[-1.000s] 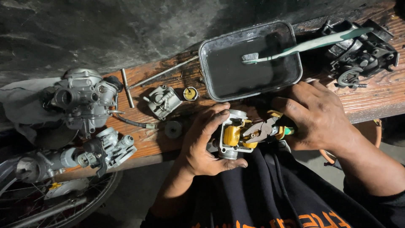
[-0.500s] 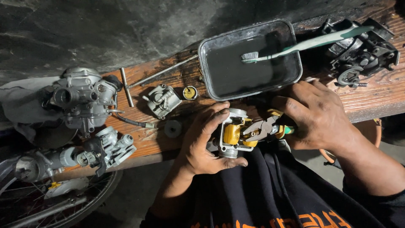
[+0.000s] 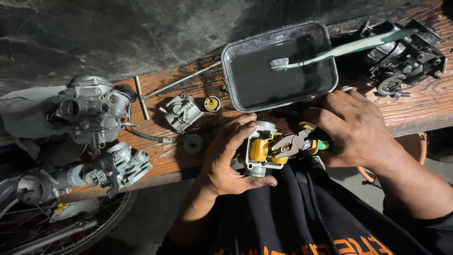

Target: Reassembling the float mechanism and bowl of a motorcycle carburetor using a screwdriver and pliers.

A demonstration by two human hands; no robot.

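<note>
Gripping one carburettor body (image 3: 258, 150) at the bench's near edge, the left hand (image 3: 226, 158) is closed around it; the right hand (image 3: 354, 130) clasps one pair of pliers (image 3: 295, 144) against its yellow float. Two more carburettors (image 3: 92, 111) lie left, one tray (image 3: 278, 66) with one toothbrush (image 3: 339, 49) far. Wooden bench (image 3: 424, 106), dark wall; plier handles hidden.

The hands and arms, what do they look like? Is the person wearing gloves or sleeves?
No gloves: both hands are bare. The left hand and the right hand are smudged with dark grime on the fingers and knuckles. Both forearms are bare too, with no watch or rings showing. The dark clothing below them is black with orange lettering at the bottom edge.
</note>
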